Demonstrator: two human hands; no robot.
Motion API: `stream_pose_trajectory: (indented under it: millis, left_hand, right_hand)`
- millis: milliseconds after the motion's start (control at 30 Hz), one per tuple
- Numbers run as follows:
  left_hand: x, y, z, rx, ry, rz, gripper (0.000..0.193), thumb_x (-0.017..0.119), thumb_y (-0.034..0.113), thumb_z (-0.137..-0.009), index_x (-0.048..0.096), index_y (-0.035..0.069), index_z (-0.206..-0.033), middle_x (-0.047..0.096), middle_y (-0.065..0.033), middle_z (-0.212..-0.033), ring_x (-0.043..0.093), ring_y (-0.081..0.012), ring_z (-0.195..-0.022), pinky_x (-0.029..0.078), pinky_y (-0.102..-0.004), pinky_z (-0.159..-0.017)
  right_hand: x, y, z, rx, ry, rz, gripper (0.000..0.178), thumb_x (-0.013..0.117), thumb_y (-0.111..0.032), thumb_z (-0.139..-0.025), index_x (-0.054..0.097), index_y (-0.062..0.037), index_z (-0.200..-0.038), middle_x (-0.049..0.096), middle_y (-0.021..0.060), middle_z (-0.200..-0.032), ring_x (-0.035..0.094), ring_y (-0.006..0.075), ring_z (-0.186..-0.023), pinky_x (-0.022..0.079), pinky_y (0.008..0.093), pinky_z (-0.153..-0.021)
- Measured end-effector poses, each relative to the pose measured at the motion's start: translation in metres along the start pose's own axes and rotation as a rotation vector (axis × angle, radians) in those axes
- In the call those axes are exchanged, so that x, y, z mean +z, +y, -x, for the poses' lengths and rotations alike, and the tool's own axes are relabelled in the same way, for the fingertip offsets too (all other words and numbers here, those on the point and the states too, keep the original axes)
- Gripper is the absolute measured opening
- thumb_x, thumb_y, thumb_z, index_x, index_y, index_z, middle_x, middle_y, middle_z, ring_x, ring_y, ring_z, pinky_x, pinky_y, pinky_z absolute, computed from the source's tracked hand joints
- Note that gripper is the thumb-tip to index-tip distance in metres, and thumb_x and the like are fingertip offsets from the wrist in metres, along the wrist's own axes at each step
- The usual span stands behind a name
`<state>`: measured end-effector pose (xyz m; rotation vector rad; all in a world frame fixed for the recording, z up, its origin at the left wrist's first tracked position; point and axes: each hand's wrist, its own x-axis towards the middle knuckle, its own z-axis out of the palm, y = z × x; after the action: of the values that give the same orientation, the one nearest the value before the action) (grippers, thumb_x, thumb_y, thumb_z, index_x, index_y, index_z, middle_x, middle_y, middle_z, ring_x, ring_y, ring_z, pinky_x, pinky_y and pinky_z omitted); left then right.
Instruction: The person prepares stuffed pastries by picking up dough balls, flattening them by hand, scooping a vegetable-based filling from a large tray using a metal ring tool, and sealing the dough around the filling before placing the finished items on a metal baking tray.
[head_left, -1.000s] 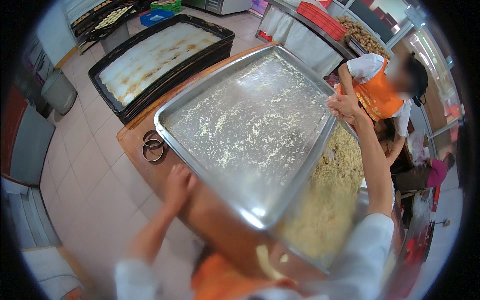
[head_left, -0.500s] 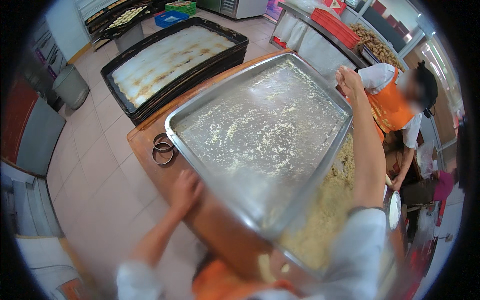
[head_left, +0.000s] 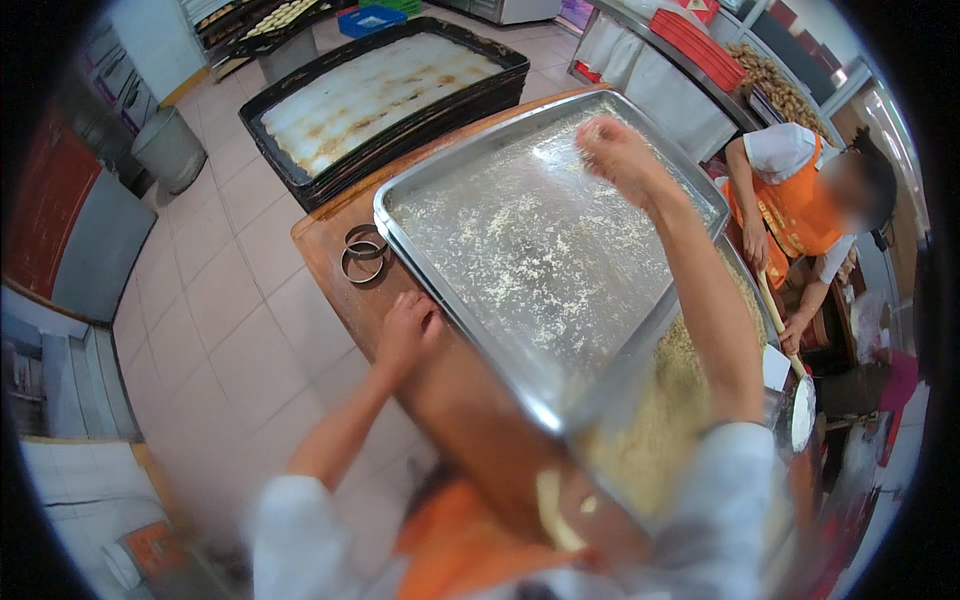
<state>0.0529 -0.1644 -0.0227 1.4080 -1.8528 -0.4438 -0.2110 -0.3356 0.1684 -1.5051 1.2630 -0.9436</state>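
A large metal tray lies on the wooden table, its bottom strewn with pale crumbs. Over its far right part, my right hand is raised with curled fingers. Whatever sits inside them is too blurred to make out. My left hand rests on the brown table beside the tray's near left side, fingers loosely curled and nothing seen in them. Two metal rings lie just beyond it. A yellowish crumbly mass, partly behind my right forearm, is spread along the tray's right side.
Stacked black baking trays stand beyond the table. At the right, a co-worker in an orange apron handles a long pale roll, near a bowl of white powder. A metal bin stands on the tiled floor at the left.
My right hand has swung left, from the tray's right rim to above its inside. My left hand stays on the table. The view has shifted, and the co-worker's other hand now shows on the roll.
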Motion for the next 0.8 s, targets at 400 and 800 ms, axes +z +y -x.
stream_pose_trajectory:
  millis: [400,800]
  left_hand:
    - [0.000,-0.001,0.007,-0.038,-0.019,-0.062,0.012,0.055,0.011,-0.071,0.057,0.001,-0.078,0.053,-0.0127,-0.084,0.050,-0.0299,-0.084,0.043,-0.0384,-0.071]
    - [0.004,-0.006,0.003,-0.038,-0.067,-0.052,0.012,0.055,0.010,-0.071,0.056,0.001,-0.079,0.051,-0.0158,-0.083,0.047,-0.0335,-0.082,0.041,-0.0432,-0.072]
  right_hand:
    - [-0.125,0.064,0.079,0.205,-0.044,0.338,0.002,0.055,-0.006,-0.080,0.054,-0.0056,-0.082,0.050,-0.0014,-0.063,0.048,0.0069,-0.056,0.042,0.0222,-0.049]
    - [-0.260,0.101,-0.008,-0.145,0.586,1.210,0.015,0.047,-0.011,-0.077,0.059,-0.0028,-0.073,0.061,0.0191,-0.070,0.060,0.0343,-0.071,0.046,0.0407,-0.064]
